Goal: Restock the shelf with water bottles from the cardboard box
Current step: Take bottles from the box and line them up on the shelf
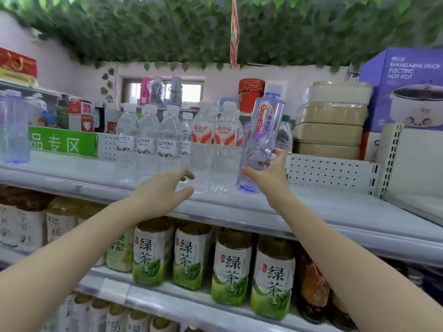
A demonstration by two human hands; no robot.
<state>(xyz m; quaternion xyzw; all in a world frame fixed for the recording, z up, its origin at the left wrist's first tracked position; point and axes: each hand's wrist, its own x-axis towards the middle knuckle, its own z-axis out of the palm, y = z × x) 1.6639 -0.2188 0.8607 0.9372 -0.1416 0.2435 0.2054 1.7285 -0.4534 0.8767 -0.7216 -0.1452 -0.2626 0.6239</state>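
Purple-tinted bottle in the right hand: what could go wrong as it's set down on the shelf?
1. The purple-tinted bottle is tilted, and the right hand grips it only near the base, so it could tip over on release.
2. Its base is close beside the red-labelled bottles. A nudge might topple them toward the front edge of the shelf.

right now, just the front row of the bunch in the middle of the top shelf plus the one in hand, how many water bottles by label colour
blue-label bottles: 3
red-label bottles: 2
purple bottle, held in the right hand: 1
total: 6
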